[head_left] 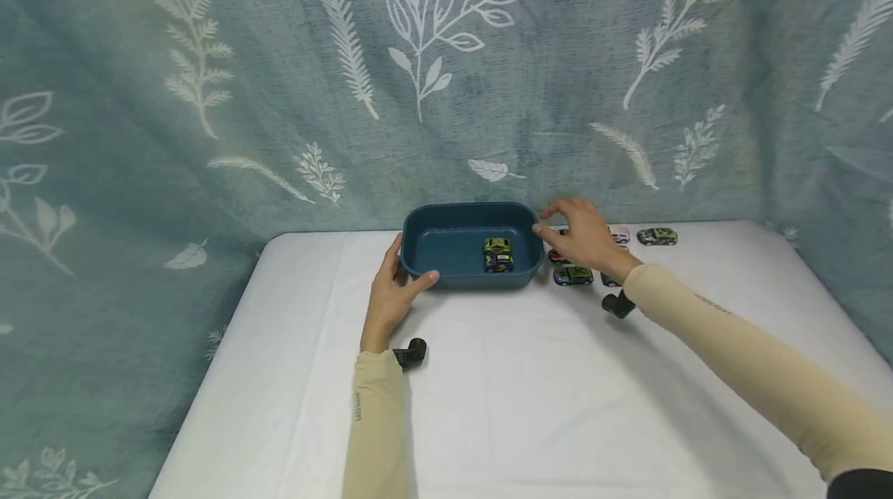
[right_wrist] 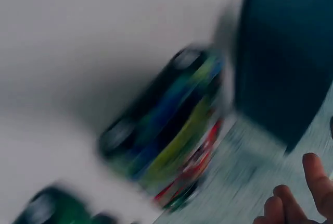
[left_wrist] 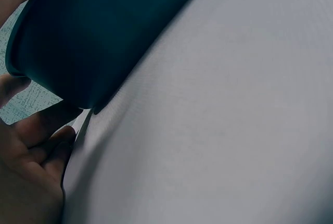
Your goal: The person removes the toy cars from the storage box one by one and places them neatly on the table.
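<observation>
A dark blue plastic bin [head_left: 446, 280] stands at the far edge of the table. My left hand [head_left: 392, 299] grips its left end, thumb over the front rim; in the left wrist view, fingers bend beneath the bin wall [left_wrist: 99, 31]. Inside the bin lie a yellow-green toy car [head_left: 497, 246] and a purple-blue toy car [head_left: 498, 263]. Beside the right rim is my right hand [head_left: 584, 235], thumb and forefinger apart with nothing between them. Under and around it sit several toy cars, among them a blue-green one [head_left: 573, 276] and a partly hidden red one [head_left: 555, 256].
A camouflage-green toy car [head_left: 657, 236] and a pink one [head_left: 619, 234] stand at the far right edge. White cloth covers the table [head_left: 530, 406]. Behind it hangs a green leaf-patterned curtain [head_left: 279, 80]. Black wrist-camera mounts [head_left: 416, 352] stick out from both wrists.
</observation>
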Demonstrator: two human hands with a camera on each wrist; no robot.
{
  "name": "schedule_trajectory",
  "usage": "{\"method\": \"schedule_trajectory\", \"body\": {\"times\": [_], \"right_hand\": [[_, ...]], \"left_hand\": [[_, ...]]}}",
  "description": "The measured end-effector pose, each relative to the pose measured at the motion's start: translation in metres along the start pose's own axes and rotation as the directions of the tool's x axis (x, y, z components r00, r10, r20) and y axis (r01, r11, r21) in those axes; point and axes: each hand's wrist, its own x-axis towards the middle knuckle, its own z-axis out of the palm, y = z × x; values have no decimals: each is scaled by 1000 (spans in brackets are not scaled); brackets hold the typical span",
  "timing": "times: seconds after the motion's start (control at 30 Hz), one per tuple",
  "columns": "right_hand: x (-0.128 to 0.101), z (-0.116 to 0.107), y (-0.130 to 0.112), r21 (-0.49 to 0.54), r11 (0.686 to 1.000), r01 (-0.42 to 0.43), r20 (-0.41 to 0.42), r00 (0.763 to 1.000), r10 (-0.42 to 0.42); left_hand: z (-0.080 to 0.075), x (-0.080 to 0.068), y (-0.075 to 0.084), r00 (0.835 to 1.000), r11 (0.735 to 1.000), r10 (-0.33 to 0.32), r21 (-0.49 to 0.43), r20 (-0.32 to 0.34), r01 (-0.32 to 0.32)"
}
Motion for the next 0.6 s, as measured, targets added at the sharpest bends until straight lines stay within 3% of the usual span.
{"method": "schedule_trajectory", "body": {"times": [0.1, 0.27, 0.6], "right_hand": [[11, 15, -14, -45, 998, 44, 44, 998, -42], [20, 30, -20, -106, 994, 30, 105, 994, -19], [36, 40, -29, -88, 996, 21, 127, 992, -10]], "left_hand": [[1, 0, -2, 1000, 1000, -3, 9, -5, 3], [4, -2, -4, 1000, 1000, -6, 5, 4, 6], [-1, 0, 3, 1000, 1000, 15, -25, -2, -15]]}}
